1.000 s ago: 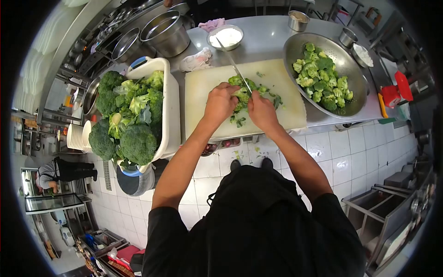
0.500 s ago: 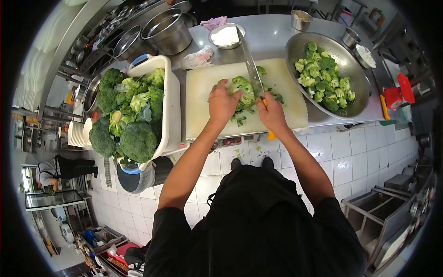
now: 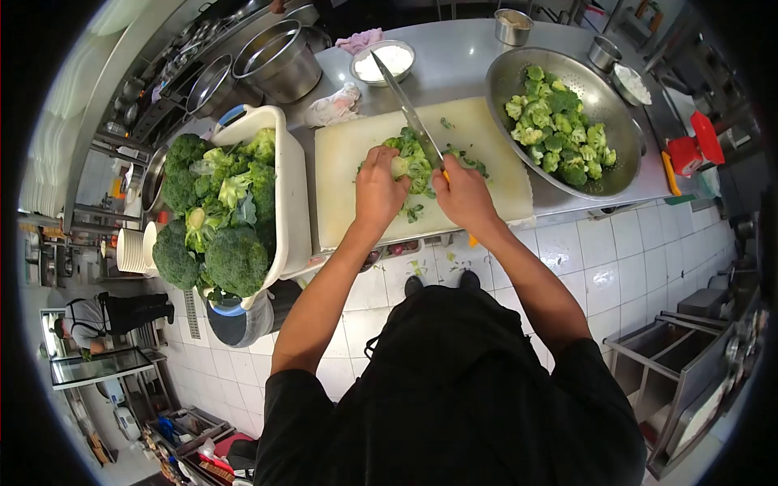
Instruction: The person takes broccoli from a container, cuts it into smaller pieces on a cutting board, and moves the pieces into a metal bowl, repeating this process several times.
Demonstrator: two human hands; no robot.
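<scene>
On the pale cutting board (image 3: 344, 174), my left hand (image 3: 379, 193) curls its fingers around a piece of broccoli (image 3: 418, 168), pressing it from the left. My right hand (image 3: 467, 199) grips the yellow handle of a large kitchen knife (image 3: 411, 116). Its long blade points away and to the left, passing over the broccoli, with the tip out beyond the board near a bowl of white powder (image 3: 386, 83). Small green trimmings (image 3: 470, 162) lie scattered right of the blade and just below the broccoli.
Left of the board stands a white plastic bin (image 3: 295, 186) heaped with whole broccoli heads (image 3: 237, 253). A perforated metal colander (image 3: 620, 134) with cut florets (image 3: 559, 121) sits to the right. Behind are steel pots (image 3: 285, 77) and a crumpled cloth (image 3: 334, 107). Another person (image 3: 105, 316) stands far left.
The knife's tip has swung left, and its blade now crosses over the broccoli. My left hand has turned and curled its fingers more tightly around the piece. The whole view has shifted slightly.
</scene>
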